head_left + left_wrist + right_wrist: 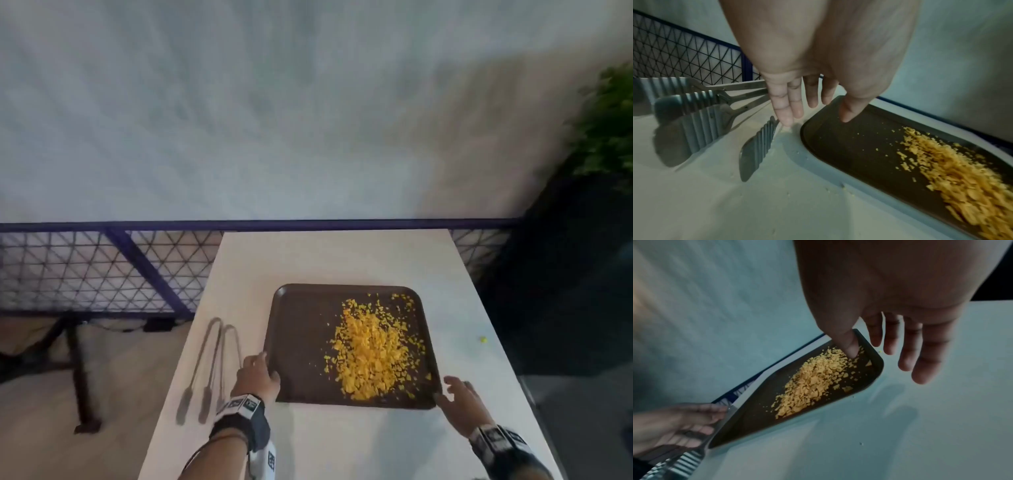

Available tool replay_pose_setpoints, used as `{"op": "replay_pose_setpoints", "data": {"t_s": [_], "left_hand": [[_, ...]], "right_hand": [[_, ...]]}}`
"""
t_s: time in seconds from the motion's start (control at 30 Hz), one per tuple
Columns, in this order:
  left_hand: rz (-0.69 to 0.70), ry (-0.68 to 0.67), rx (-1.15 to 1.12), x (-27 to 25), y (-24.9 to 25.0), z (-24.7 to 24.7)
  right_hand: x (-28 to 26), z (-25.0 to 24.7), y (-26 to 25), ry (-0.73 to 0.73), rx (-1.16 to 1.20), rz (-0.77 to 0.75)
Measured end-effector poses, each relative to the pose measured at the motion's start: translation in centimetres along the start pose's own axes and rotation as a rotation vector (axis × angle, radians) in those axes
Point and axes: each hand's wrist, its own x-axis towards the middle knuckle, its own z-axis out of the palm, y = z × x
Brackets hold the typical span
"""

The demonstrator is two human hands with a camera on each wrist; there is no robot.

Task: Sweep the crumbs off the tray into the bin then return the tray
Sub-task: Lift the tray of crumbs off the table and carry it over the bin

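1. My left hand (256, 376) straddles the near-left corner of the tray (301, 329), thumb on the inside, fingers outside, not yet clamped. My right hand (459, 394) does the same at the near-right corner; both hold nothing.
2. The tray sits flat mid-table (342, 442), crumbs (371, 349) heaped right of centre.
3. I judge an uneven lift could tip the crumbs over the low rim.
4. My left fingers could snag the tongs (209, 366) lying beside the tray.
5. I can read no writing; the wristband markings are blurred.
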Motion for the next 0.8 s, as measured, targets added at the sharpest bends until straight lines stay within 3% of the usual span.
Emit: {"op": "replay_pose_setpoints", "data": {"t_s": [0.13,0.47,0.8], "left_hand": [[-0.063,-0.018,0.021,2.7,-0.2,-0.2],[-0.060,-0.028,-0.008,4.8,-0.3,-0.4],[0.000,0.063,-0.121,2.2,-1.2,-1.9]], "right_hand": [[2.6,1.3,-0.3,-0.024,0.032,0.097],[5.3,2.3,0.0,0.021,0.075,0.239],[0.6,-0.7,-0.8,0.059,0.274,0.126]]}}
